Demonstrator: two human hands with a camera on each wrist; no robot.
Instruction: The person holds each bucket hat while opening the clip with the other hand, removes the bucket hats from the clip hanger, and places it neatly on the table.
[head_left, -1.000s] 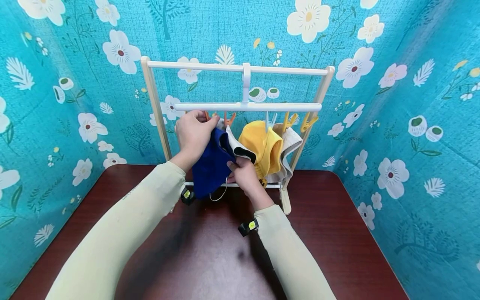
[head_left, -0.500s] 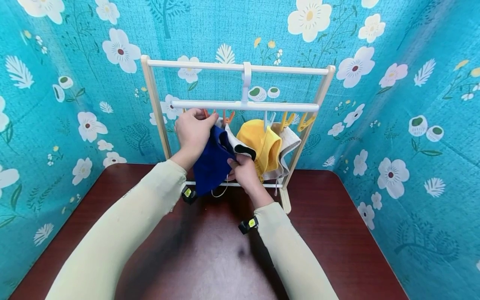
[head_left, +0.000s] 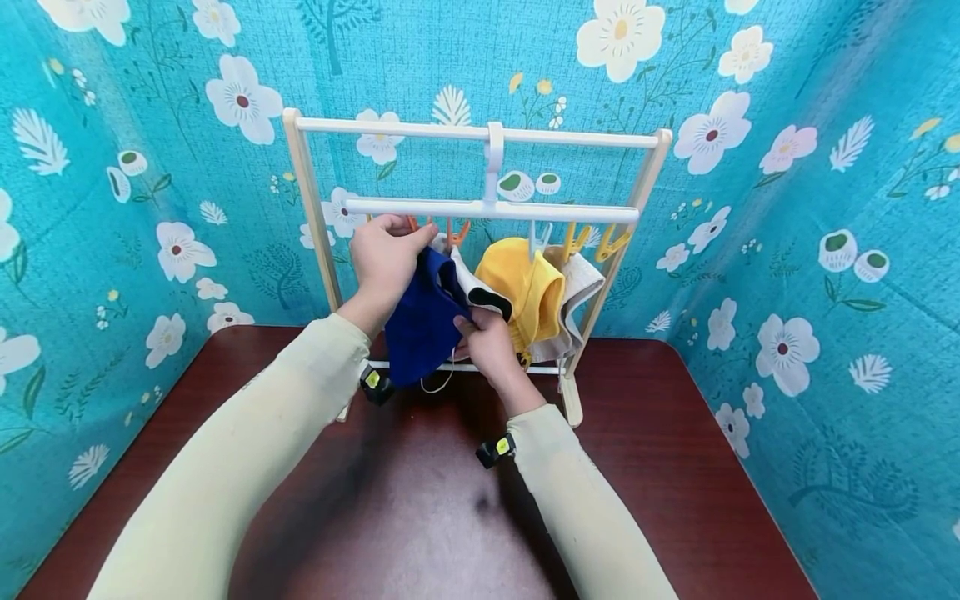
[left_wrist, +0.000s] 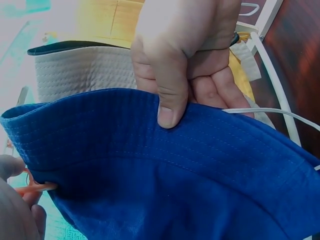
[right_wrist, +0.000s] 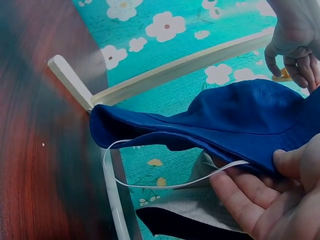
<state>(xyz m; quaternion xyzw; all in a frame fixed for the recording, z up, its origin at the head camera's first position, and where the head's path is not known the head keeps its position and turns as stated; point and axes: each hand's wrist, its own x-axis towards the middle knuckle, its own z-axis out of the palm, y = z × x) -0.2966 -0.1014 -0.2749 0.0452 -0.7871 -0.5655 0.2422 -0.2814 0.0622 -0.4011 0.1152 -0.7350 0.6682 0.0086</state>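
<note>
A blue bucket hat (head_left: 420,333) with a thin white cord hangs on its side from the left part of a white clip hanger (head_left: 420,208). At its edge, my left hand (head_left: 384,258) pinches an orange clothespin (left_wrist: 46,187) that bites the blue cloth. My right hand (head_left: 491,346) grips the hat's brim, thumb on the outer face and fingers behind, close to the cord. Just beyond hangs a white hat with a dark lining (left_wrist: 85,72), under another orange clothespin (head_left: 458,235).
Further right on the hanger are a yellow hat (head_left: 510,275) and a pale grey hat (head_left: 583,287). A light blue clip (head_left: 538,242) and yellow clips (head_left: 613,243) hold that side. The wooden rack (head_left: 311,204) stands on a dark red table (head_left: 420,500) before flowered cloth.
The hanger has shifted slightly left and the blue hat's lower edge has risen a little. Both hands keep nearly the same places and holds.
</note>
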